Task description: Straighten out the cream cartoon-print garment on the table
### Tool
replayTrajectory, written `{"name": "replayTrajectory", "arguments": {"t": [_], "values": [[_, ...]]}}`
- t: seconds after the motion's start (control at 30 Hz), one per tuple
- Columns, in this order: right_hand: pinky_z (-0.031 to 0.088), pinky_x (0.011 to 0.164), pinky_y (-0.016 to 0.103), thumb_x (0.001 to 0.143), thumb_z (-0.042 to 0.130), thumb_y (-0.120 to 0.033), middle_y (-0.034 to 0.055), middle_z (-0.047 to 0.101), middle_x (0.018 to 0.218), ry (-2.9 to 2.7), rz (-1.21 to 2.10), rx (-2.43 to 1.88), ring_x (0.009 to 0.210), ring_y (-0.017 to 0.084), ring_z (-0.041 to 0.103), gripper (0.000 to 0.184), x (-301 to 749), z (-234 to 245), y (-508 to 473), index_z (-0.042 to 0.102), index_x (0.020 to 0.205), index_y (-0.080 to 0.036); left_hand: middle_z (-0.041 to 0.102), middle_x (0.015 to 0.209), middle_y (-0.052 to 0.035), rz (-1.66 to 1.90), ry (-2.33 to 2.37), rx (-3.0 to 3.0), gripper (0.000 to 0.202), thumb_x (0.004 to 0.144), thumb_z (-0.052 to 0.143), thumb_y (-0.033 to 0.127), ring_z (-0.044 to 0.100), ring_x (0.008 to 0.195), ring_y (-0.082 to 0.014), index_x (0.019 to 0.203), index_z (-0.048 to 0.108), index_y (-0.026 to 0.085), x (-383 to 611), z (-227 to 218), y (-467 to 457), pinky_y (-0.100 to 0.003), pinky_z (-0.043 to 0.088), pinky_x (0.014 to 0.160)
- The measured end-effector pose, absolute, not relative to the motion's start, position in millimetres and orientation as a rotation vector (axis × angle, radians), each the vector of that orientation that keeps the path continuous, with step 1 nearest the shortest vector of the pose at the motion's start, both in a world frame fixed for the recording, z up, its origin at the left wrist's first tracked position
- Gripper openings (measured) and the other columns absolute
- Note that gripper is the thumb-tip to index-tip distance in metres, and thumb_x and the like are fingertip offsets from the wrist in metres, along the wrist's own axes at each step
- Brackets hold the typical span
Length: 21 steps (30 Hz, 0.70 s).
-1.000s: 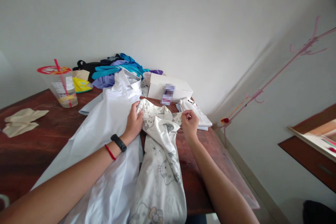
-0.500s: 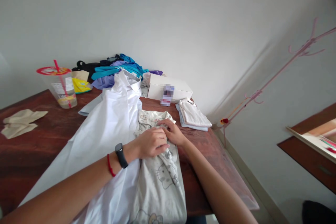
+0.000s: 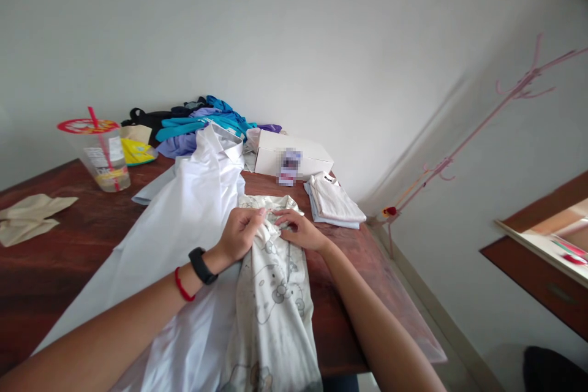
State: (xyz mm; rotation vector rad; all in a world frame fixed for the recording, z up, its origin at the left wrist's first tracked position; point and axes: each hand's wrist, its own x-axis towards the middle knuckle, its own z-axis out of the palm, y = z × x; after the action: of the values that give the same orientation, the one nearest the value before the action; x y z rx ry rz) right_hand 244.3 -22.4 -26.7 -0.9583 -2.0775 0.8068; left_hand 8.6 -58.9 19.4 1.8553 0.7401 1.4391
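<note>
A pale garment with grey cartoon cats (image 3: 273, 294) lies lengthwise on the table, bunched near its upper part. My left hand (image 3: 241, 233) is closed in a pinch on a fold of it, thumb on top. Across from it, my right hand (image 3: 301, 229) rests on the same cloth with fingers stretched out and the thumb apart. A white collared shirt (image 3: 184, 220) is spread out to the left, partly under my left forearm. The garment's lower end runs out of view at the bottom.
Folded shirts (image 3: 335, 199) sit at the table's right edge, near a white box (image 3: 294, 150). Behind the collar is a heap of coloured clothes (image 3: 206, 125). A plastic cup with a straw (image 3: 105, 159) and a beige cloth (image 3: 34, 217) are at left. A pink coat stand (image 3: 459, 147) leans in view at right.
My left hand has moved left and away from my right hand, pulling a fold of the patterned garment up. My right hand stays near its place. The view has shifted slightly.
</note>
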Motion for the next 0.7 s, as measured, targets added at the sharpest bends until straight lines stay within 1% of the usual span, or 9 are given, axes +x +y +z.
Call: {"name": "replayTrajectory", "arguments": {"t": [0.07,0.17,0.23,0.33,0.4,0.47,0.53,0.6,0.7], "values": [[0.051,0.096,0.04,0.085,0.071,-0.027,0.0123,0.064,0.131,-2.04,0.765,-1.032,0.115,0.026,0.065,0.015,242,-27,-22,0.076,0.097,-0.021,0.044,0.051,0.001,1.416,0.746,1.788,0.061,0.104,0.044,0.047,0.038,0.05,-0.0119,0.05,0.044,0.019,8,15,-54,-0.029,0.031,0.054],[0.054,0.084,0.036,0.089,0.068,-0.033,0.0124,0.066,0.122,-1.979,0.73,-1.093,0.1,0.023,0.067,0.016,239,-26,-22,0.076,0.088,-0.019,0.041,0.049,0.0016,1.395,0.738,1.755,0.062,0.103,0.046,0.048,0.036,0.049,-0.0117,0.048,0.043,0.019,8,12,-51,-0.029,0.029,0.053],[0.054,0.08,0.033,0.09,0.067,-0.033,0.011,0.067,0.118,-1.959,0.693,-1.098,0.099,0.022,0.067,0.016,237,-25,-23,0.073,0.084,-0.02,0.039,0.049,0.0018,1.388,0.725,1.758,0.062,0.103,0.046,0.048,0.035,0.049,-0.0116,0.048,0.041,0.019,7,12,-50,-0.029,0.028,0.053],[0.053,0.073,0.031,0.093,0.06,-0.031,0.0089,0.068,0.109,-1.902,0.57,-1.09,0.1,0.022,0.065,0.013,234,-25,-23,0.068,0.088,-0.022,0.036,0.049,0.0022,1.381,0.714,1.766,0.06,0.102,0.046,0.048,0.033,0.049,-0.0113,0.05,0.036,0.02,6,15,-52,-0.029,0.026,0.052],[0.053,0.071,0.031,0.096,0.055,-0.031,0.0086,0.066,0.106,-1.786,0.432,-1.111,0.098,0.022,0.064,0.013,236,-26,-23,0.064,0.093,-0.022,0.033,0.05,0.0028,1.339,0.696,1.8,0.06,0.103,0.044,0.049,0.031,0.05,-0.0109,0.052,0.032,0.021,5,16,-53,-0.029,0.025,0.052],[0.054,0.071,0.033,0.099,0.049,-0.034,0.0079,0.065,0.104,-1.589,0.313,-1.163,0.092,0.021,0.064,0.015,241,-25,-20,0.058,0.097,-0.023,0.028,0.051,0.0036,1.255,0.658,1.863,0.059,0.103,0.043,0.05,0.028,0.05,-0.0105,0.054,0.027,0.021,5,17,-53,-0.03,0.022,0.052],[0.055,0.07,0.034,0.101,0.045,-0.038,0.0056,0.064,0.097,-1.383,0.279,-1.23,0.084,0.02,0.065,0.017,250,-22,-17,0.054,0.099,-0.024,0.023,0.052,0.0042,1.163,0.619,1.917,0.059,0.102,0.044,0.05,0.024,0.05,-0.01,0.056,0.023,0.022,6,16,-53,-0.03,0.02,0.051],[0.054,0.068,0.033,0.1,0.046,-0.042,0.003,0.063,0.088,-1.281,0.292,-1.282,0.078,0.02,0.065,0.02,258,-17,-16,0.052,0.097,-0.024,0.02,0.053,0.0045,1.111,0.6,1.935,0.058,0.102,0.044,0.05,0.022,0.049,-0.0098,0.057,0.02,0.022,7,14,-51,-0.031,0.019,0.051],[0.051,0.071,0.031,0.097,0.054,-0.045,0.0032,0.065,0.089,-1.383,0.264,-1.262,0.079,0.019,0.063,0.022,255,-10,-20,0.057,0.096,-0.023,0.02,0.054,0.0043,1.067,0.605,1.946,0.057,0.103,0.042,0.049,0.022,0.05,-0.01,0.058,0.02,0.022,8,12,-50,-0.031,0.018,0.051]]}}
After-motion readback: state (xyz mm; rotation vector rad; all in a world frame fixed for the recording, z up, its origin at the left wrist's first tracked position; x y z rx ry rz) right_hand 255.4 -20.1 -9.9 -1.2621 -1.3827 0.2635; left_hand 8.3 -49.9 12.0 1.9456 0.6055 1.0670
